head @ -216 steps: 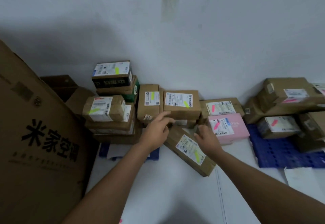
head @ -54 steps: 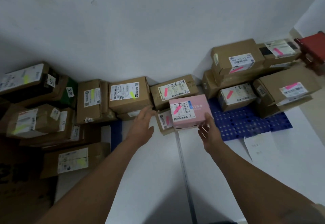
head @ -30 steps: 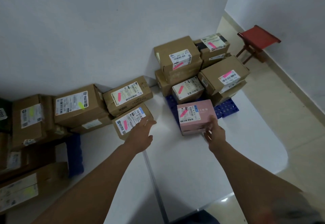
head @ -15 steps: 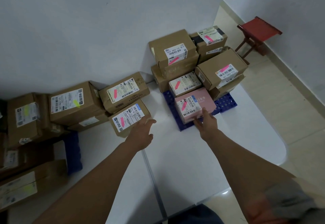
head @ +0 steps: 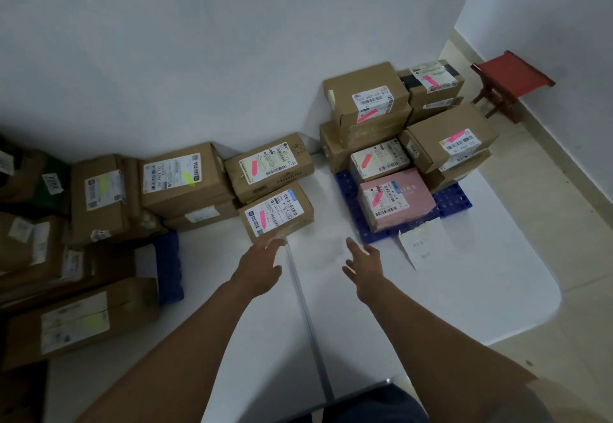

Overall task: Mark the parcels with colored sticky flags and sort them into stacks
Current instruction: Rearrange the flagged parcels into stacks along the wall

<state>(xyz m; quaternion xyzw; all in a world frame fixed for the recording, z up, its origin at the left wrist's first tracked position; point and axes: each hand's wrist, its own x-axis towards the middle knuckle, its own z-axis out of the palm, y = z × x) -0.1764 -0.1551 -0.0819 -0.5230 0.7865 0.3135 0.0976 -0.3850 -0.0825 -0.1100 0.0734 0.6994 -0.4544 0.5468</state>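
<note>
Both hands are empty right now; the left hand (head: pixel 260 265) reaches toward the small brown box (head: pixel 277 213) with the pink flag, fingers spread loose and fingertips just short of its near edge; the right hand (head: pixel 363 261) hangs open over the white table (head: pixel 331 306), fingers apart. That box sits out front, just below another pink-flagged box (head: pixel 269 166), well apart from the pink stack. I'd guess it's light, stiff cardboard, a bit slick where it's taped; grab it by two opposite sides. The pink box (head: pixel 396 198) sits on the blue tray (head: pixel 452 202) with the other pink-flagged ones; yellow-flagged boxes (head: pixel 184 178) pile up on the left.
</note>
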